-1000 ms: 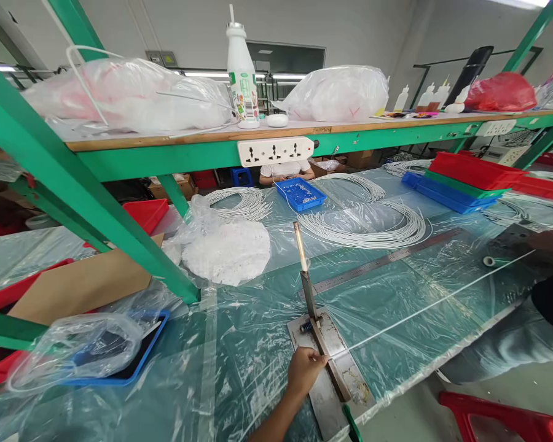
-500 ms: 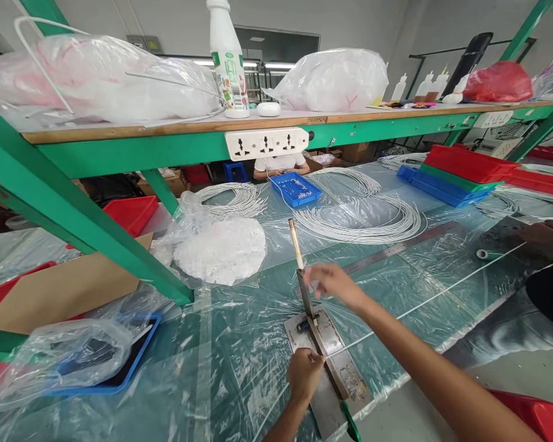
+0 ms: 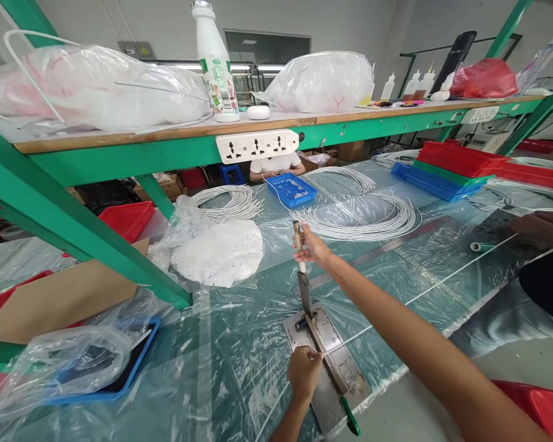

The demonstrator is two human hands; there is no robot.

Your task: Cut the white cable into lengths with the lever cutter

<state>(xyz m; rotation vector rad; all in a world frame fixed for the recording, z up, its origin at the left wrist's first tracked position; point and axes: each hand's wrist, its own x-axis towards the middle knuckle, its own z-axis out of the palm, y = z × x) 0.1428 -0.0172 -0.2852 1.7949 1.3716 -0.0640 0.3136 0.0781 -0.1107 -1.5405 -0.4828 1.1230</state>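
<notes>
- Right hand (image 3: 312, 248) is wrapping its fingers around the lever handle (image 3: 299, 244) of the bench cutter (image 3: 328, 362); gripping up at the tip is likely giving the most leverage on the raised blade arm.
- Left hand (image 3: 305, 372) is closing thumb and fingers on the white cable (image 3: 424, 292) right at the blade, apparently pinning it flat on the cutter's steel base so it isn't sliding.
- Cable is running taut from the cutter out toward 2 o'clock, alongside the steel ruler (image 3: 382, 250), probably lying there to set length.
- A second person's hand (image 3: 532, 226) at 3 o'clock is sitting at the cable's far end; can't tell whether it is gripping it.
- Coils of white cable (image 3: 364, 221) are lying at 12 o'clock past the handle, a blue tray (image 3: 291, 189) beyond them, close to another seated person.
- A plastic bag of white parts (image 3: 216, 250) is sitting at 10 o'clock.
</notes>
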